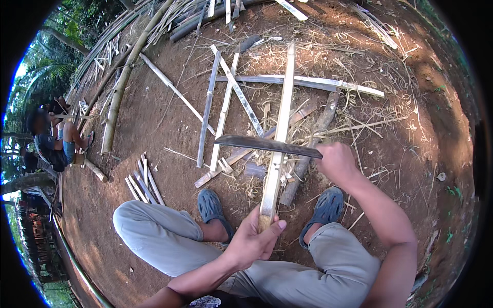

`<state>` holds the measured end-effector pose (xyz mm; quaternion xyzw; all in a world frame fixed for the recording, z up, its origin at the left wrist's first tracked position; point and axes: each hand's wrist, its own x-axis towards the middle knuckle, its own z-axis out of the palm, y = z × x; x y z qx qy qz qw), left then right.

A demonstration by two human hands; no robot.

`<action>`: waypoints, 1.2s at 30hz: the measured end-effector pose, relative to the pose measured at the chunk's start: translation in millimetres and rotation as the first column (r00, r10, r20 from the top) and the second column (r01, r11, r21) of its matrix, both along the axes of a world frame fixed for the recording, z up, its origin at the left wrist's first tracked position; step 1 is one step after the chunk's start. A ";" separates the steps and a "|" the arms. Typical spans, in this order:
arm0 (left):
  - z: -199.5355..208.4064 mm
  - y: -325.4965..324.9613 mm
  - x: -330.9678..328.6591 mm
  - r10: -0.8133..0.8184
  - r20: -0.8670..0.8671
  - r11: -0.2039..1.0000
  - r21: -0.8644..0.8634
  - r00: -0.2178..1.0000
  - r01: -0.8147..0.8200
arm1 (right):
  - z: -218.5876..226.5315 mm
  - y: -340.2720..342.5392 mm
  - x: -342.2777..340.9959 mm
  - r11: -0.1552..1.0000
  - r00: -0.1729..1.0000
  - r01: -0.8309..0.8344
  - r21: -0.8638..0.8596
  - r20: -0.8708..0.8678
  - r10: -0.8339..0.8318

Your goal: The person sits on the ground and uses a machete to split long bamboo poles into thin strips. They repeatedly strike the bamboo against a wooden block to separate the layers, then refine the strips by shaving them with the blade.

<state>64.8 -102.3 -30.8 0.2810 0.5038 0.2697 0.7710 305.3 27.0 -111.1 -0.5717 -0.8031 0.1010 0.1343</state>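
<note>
You held a bamboo strip [284, 113] in your left hand [251, 238] and a knife [262, 144] in your right hand [338, 164].
Your left fingers were closed around the strip's near end, the rest running outward beyond them; your right fingers gripped the knife's handle end, its dark blade crossing over the strip near mid-length. Your clogs [211, 206] stood either side, with short slats [149, 180] lying to the left. Beyond, a round pole [323, 120], partly covered by the blade, lay among curled shavings [354, 123] and criss-crossed laths [208, 108]. Farther left, a person [54, 146] sat.
</note>
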 end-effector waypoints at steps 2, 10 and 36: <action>1.9 9.2 -2.5 0.035 0.075 0.996 -0.083 0.997 -0.029 | -2.3 3.4 -0.8 0.999 0.999 -0.045 0.025 0.010 0.045; 11.6 -20.5 -19.4 -0.042 0.052 0.990 -0.130 0.998 0.048 | -6.0 35.4 22.4 0.978 0.985 0.147 -0.149 0.107 -0.132; 28.2 -61.0 -98.4 -0.390 -0.262 0.911 -0.248 0.883 0.329 | -88.0 37.6 138.1 0.748 0.758 0.651 -0.126 0.049 -0.651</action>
